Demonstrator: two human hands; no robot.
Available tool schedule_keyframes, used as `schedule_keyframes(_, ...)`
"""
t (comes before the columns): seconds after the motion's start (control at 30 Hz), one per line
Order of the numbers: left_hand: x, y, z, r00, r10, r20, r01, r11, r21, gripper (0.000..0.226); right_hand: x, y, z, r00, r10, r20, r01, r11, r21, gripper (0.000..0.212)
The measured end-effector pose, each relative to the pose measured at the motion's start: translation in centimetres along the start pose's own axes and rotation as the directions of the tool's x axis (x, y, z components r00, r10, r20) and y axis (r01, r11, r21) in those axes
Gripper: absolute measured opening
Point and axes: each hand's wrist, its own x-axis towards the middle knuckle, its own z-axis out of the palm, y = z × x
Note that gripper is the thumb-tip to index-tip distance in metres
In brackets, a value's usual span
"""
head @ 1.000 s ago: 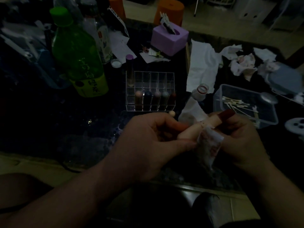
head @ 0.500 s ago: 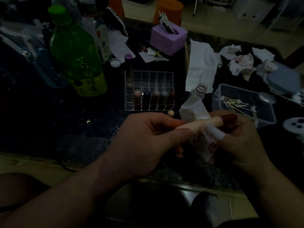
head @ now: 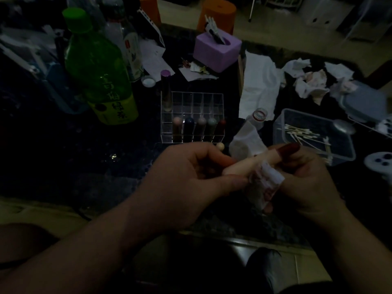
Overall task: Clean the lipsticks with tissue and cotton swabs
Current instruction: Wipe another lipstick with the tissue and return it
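Observation:
My left hand [head: 186,177] grips a pale peach lipstick tube [head: 244,166] that points up to the right, its dark red stick [head: 289,148] exposed at the end. My right hand [head: 305,183] holds a folded, red-stained tissue [head: 266,183] wrapped against the tube just below the red stick. A clear plastic organiser [head: 191,117] behind my hands holds several lipsticks in its front row. A clear box of cotton swabs [head: 311,136] stands to the right.
A green bottle [head: 99,71] stands at the left, a purple tissue box [head: 216,52] at the back. A flat white tissue [head: 257,88] and crumpled stained tissues [head: 311,83] lie at the right rear. A small open bottle [head: 258,115] stands beside the swab box.
My hands have shifted slightly. The tissue has slid a little along the tube while my left hand keeps its hold.

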Motion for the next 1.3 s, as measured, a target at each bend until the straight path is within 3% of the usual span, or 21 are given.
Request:
schedule_keyframes(0.17, -0.4, -0.8, 0.9, 0.976, 0.168, -0.141, -0.145, 0.977, 0.159, 0.028, -0.2, -0.1, 0.4, 0.999, -0.028, 0.022, 0.028, 1.0, -0.006, 0.034)
schedule_keyframes(0.3, -0.3, 0.0, 0.3, 0.988, 0.106, -0.109, -0.094, 0.989, 0.111, 0.029, -0.1, 0.0, -0.2, 0.997, 0.06, 0.055, -0.065, 0.994, 0.087, 0.043)
schedule_keyframes(0.4, -0.2, 0.4, 0.3, 0.992, 0.08, -0.096, -0.076, 0.996, 0.042, 0.031, 0.0, 0.2, -1.0, 0.985, 0.144, 0.092, -0.162, 0.955, 0.249, 0.047)
schedule_keyframes(0.5, -0.1, 0.4, 0.2, 0.997, 0.041, -0.064, -0.041, 0.999, -0.012, 0.033, -0.1, 0.4, -1.3, 0.965, 0.137, 0.224, -0.219, 0.888, 0.403, 0.04)
schedule_keyframes(0.57, -0.1, 0.3, 0.2, 0.999, 0.017, -0.038, -0.018, 0.999, -0.039, 0.032, 0.0, 1.2, -1.3, 0.962, 0.172, 0.212, -0.252, 0.858, 0.448, 0.046)
schedule_keyframes(0.63, -0.1, 0.4, 0.2, 1.0, 0.002, -0.015, -0.003, 0.997, -0.072, 0.03, -0.2, 0.8, -1.1, 0.95, 0.088, 0.3, -0.257, 0.766, 0.59, 0.037)
schedule_keyframes(0.67, -0.2, 0.5, 0.2, 1.0, -0.011, -0.01, 0.01, 0.996, -0.089, 0.03, 0.0, -0.1, -1.5, 0.979, 0.13, 0.158, -0.195, 0.829, 0.523, 0.032)
schedule_keyframes(0.7, -0.1, 0.6, 0.2, 1.0, -0.029, -0.005, 0.028, 0.994, -0.103, 0.03, -0.3, 0.0, -1.5, 0.982, 0.168, 0.084, -0.186, 0.806, 0.563, 0.035)
schedule_keyframes(0.73, -0.1, 0.7, 0.1, 0.999, -0.05, 0.007, 0.05, 0.992, -0.114, 0.03, -0.4, -0.2, -1.3, 0.992, 0.127, -0.01, -0.107, 0.876, 0.471, 0.035)
schedule_keyframes(0.77, 0.0, 0.8, 0.0, 0.997, -0.069, 0.025, 0.072, 0.99, -0.122, 0.029, -0.1, 0.2, -1.2, 0.999, 0.026, 0.025, -0.033, 0.951, 0.309, 0.031)
schedule_keyframes(0.8, 0.0, 0.8, -0.2, 0.995, -0.086, 0.048, 0.091, 0.988, -0.123, 0.028, -0.2, 0.9, -0.8, 0.988, 0.046, 0.15, -0.088, 0.955, 0.282, 0.031)
schedule_keyframes(0.9, 0.3, 1.0, -0.7, 0.983, -0.137, 0.122, 0.149, 0.984, -0.1, 0.026, -0.2, -0.2, -0.7, 0.999, -0.007, 0.035, 0.004, 0.998, 0.061, 0.038)
schedule_keyframes(1.1, 0.2, 1.3, -0.8, 0.953, -0.191, 0.234, 0.231, 0.96, -0.158, 0.024, 0.1, 0.1, -1.2, 0.985, -0.131, 0.113, 0.137, 0.99, -0.044, 0.03)
schedule_keyframes(1.3, 0.4, 0.4, -0.8, 0.886, -0.224, 0.405, 0.372, 0.865, -0.336, 0.031, 0.2, -0.1, -2.0, 0.976, -0.184, 0.119, 0.195, 0.977, -0.091, 0.026)
